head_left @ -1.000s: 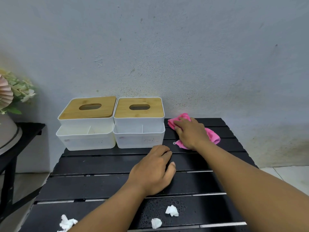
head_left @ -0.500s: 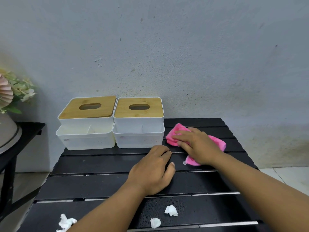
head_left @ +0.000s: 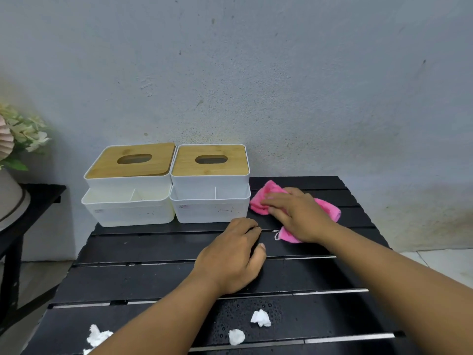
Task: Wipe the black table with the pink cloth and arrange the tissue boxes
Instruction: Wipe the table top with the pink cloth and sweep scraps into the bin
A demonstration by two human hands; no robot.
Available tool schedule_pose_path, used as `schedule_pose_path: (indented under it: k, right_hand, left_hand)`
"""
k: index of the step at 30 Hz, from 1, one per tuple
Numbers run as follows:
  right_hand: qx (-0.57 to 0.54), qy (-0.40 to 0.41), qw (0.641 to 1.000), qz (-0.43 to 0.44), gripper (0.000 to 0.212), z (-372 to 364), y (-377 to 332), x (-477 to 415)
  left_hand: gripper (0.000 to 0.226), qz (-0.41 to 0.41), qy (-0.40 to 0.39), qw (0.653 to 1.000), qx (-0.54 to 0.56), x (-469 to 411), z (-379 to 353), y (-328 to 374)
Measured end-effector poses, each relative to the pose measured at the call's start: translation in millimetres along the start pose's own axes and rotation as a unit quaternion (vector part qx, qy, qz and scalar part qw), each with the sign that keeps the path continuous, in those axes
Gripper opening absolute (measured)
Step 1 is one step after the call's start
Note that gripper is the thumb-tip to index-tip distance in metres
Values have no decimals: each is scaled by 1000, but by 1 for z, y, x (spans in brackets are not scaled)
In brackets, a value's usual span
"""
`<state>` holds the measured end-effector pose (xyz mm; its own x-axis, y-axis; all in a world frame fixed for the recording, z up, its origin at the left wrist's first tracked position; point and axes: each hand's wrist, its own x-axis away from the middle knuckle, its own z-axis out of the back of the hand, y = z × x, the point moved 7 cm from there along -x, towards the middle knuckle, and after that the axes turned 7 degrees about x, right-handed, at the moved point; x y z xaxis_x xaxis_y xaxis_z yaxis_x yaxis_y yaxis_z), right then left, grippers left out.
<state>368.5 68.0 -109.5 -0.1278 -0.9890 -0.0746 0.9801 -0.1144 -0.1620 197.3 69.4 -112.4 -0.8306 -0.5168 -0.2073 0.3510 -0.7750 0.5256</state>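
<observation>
Head view: right hand on pink cloth, left hand resting on black table

Right hand (head_left: 299, 216) lies flat on the pink cloth (head_left: 266, 199), right of frame centre, fingers fairly straight and pointing left, palm pressing down. Cloth is bunched on the far slats of the table (head_left: 153, 278), just beside the right tissue box (head_left: 210, 201); cannot tell if they touch. A pink corner with a small white loop sticks out under the wrist.

Left hand (head_left: 230, 254) rests at mid frame on the table, knuckles up, fingers loosely bent, holding nothing. The hands are near each other but not touching.

The left tissue box (head_left: 128, 203) and the right one sit side by side at the table's far left edge against the wall (head_left: 256, 73), both white with wooden slotted lids and open front compartments. The left box's lid sits slightly askew.

Lower frame: three crumpled tissue wads (head_left: 260, 318) on the near slats, two by the centre, one at lower left, with water droplets (head_left: 238, 310) around the central pair.

Left edge of frame: a dark side table (head_left: 43, 193) with a vase (head_left: 10, 198) of flowers (head_left: 25, 134).
</observation>
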Motion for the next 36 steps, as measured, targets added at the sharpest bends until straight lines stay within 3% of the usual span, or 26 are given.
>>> schedule_pose_path:
  k: [5, 11, 16, 22, 24, 31, 36]
  right_hand:
    - [-16, -3, 999, 51, 45, 6, -2, 61]
    - [-9, -10, 997, 79, 38, 9, 12, 77]
    - [8, 39, 997, -72, 35, 17, 70, 40]
    - [19, 80, 965, -250, 33, 15, 93, 7]
    - [15, 67, 969, -236, 34, 12, 77, 11]
    - [-1, 55, 997, -57, 32, 10, 14, 71]
    - [-4, 54, 993, -102, 32, 14, 55, 72]
  left_hand:
    - [49, -4, 0, 1000, 3, 1, -1, 0]
    - [52, 1, -2, 1000, 2, 2, 0, 2]
    - [47, 5, 0, 1000, 1, 2, -1, 1]
    - [50, 8, 1, 1000, -1, 2, -1, 0]
    - [51, 6, 0, 1000, 0, 2, -1, 0]
    - [58, 1, -4, 1000, -2, 2, 0, 1]
    - [59, 1, -3, 1000, -2, 2, 0, 1]
